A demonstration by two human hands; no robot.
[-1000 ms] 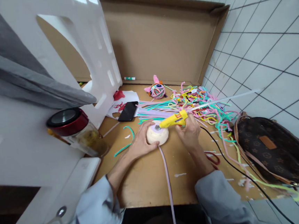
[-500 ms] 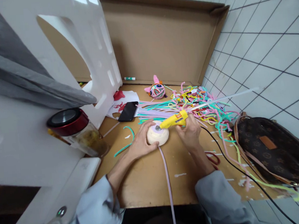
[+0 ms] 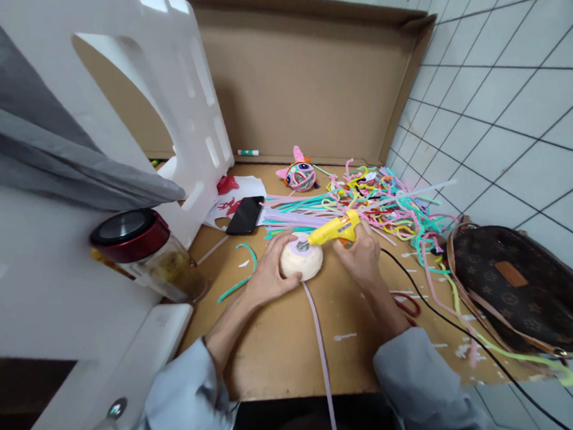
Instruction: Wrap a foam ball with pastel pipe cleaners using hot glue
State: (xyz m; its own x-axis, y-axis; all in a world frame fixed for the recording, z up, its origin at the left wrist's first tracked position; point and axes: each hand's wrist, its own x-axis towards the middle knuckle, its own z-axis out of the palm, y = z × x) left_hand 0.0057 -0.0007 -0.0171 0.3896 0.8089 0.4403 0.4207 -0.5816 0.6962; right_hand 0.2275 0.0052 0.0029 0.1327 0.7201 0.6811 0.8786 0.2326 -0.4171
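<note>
Head view: pipe cleaners (image 3: 294, 216) behind ball (image 3: 303, 266)

A cream, rounded ball (image 3: 302, 267) sits near the middle, a lilac ring around a grey spot on its top. A yellow glue gun (image 3: 335, 229), clear stick jutting out behind to the right, slants leftward, its nozzle at the ring. A lilac strip (image 3: 320, 346) trails from the ball's near side.

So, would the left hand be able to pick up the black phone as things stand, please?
Probably not while the left hand holds the cream ball; freed, it likely could, since the black phone lies uncovered farther back.
</note>
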